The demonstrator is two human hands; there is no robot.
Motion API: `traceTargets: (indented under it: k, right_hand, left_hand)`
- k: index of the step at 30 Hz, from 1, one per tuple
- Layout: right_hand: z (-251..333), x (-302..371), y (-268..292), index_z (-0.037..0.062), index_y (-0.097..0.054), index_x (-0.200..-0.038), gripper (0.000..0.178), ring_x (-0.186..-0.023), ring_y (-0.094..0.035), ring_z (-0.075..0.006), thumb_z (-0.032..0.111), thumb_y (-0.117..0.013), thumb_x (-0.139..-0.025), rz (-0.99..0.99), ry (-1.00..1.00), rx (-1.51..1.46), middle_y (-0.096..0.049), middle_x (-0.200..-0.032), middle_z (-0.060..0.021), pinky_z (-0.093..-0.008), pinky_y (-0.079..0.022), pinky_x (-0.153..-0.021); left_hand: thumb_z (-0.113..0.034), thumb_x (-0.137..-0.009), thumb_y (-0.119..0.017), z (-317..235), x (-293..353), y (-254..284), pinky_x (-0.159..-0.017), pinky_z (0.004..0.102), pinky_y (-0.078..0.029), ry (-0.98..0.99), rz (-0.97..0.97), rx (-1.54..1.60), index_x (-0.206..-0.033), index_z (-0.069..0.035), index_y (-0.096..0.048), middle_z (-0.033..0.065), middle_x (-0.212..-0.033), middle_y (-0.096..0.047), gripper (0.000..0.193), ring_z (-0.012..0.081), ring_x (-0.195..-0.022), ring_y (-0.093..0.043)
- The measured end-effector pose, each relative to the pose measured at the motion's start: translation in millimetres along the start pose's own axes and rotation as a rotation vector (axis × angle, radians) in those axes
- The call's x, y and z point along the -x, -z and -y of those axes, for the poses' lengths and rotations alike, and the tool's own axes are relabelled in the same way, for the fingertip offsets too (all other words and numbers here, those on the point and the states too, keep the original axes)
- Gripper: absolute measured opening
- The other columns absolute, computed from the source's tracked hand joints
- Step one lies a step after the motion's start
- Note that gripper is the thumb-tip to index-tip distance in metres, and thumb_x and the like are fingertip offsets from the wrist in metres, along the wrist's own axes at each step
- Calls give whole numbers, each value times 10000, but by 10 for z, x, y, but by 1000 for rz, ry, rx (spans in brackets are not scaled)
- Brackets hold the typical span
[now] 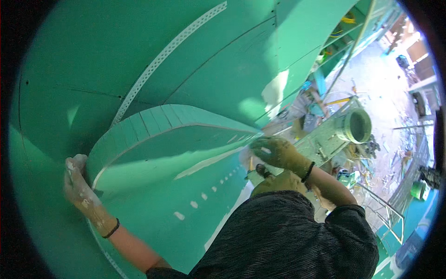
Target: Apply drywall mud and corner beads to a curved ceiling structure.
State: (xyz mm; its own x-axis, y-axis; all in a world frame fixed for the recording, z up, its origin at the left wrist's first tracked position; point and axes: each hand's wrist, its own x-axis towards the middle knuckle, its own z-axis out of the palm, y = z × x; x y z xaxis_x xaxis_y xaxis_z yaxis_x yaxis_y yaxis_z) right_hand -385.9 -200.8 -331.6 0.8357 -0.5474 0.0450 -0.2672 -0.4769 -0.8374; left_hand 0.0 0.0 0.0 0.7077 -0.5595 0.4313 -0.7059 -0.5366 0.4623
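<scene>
A curved green plasterboard strip (153,120), scored across with several cuts, arches over a recess in the green board. Beside its lower left end is my left hand (79,183), spotted with white plaster, fingers upward against the board and not wrapped round anything I can see. My right hand (277,152), dusty, lies with its fingers stretched out by the strip's right end, near the board's edge. A white perforated bead (169,49) bends upward across the board behind the strip. Another perforated edge (111,260) passes below my left forearm.
White filler patches (193,204) dot the green board (209,172). To the right, a dusty plank (320,130) carries a round bucket (357,125). Farther down, tools and debris lie on the pale floor (371,69). A metal frame (385,214) stands at the lower right.
</scene>
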Motion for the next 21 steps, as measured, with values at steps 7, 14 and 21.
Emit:
traceTargets:
  k: [7, 14, 21]
  right_hand:
    - [-1934, 724, -1104, 108, -710, -1074, 206, -973, -681, -333, 162, -642, -887, -84, 15, -13, -716, -1086, -116, -429, -563, -825]
    - [-2737, 1212, -1094, 133, -694, -998, 155, -925, -669, -366, 217, -638, -881, 168, -223, 79, -705, -993, -93, -449, -553, -811]
    - [-3035, 1281, -907, 106, -720, -996, 205, -922, -677, -375, 274, -651, -902, 267, -382, -52, -717, -1012, -136, -458, -542, -815]
  left_hand:
    - [-475, -1041, -501, -340, -282, -39, -897, 384, -488, -71, -103, -124, -1078, 63, -695, 162, -1035, -711, 573, 258, -985, -654]
    - [-346, -1019, -557, -293, -249, -82, -825, 356, -525, -127, -49, -146, -1019, 49, -695, 123, -978, -683, 418, 222, -897, -652]
    - [-314, -1017, -591, 29, -250, 109, -833, 374, -562, 113, -214, 110, -1049, 39, -722, 147, -975, -709, 377, 221, -913, -683]
